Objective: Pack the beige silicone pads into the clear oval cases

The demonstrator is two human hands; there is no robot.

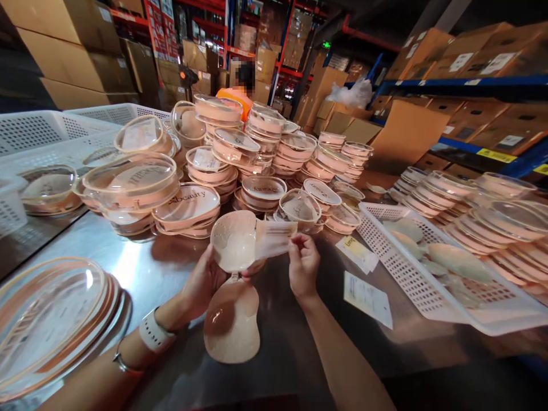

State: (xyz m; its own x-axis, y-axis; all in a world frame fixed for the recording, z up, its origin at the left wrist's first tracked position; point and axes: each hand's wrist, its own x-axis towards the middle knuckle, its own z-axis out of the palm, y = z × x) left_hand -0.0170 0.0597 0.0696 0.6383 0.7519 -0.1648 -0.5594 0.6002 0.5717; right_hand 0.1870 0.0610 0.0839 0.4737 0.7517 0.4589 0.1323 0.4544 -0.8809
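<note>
Fingers of my left hand clamp the silicone cup pair over the steel table, right hand pinches its clear film; film could tear if tugged.

Lid of the clear case lying just behind the upper cup: script lettering, ending in "beauty"; first letters unclear. Lid to the right of that case: similar script, blurred, unreadable. Paper slips on the desk right of the cup: print too small to read. Labels on cardboard boxes on the far shelves: illegible.
</note>
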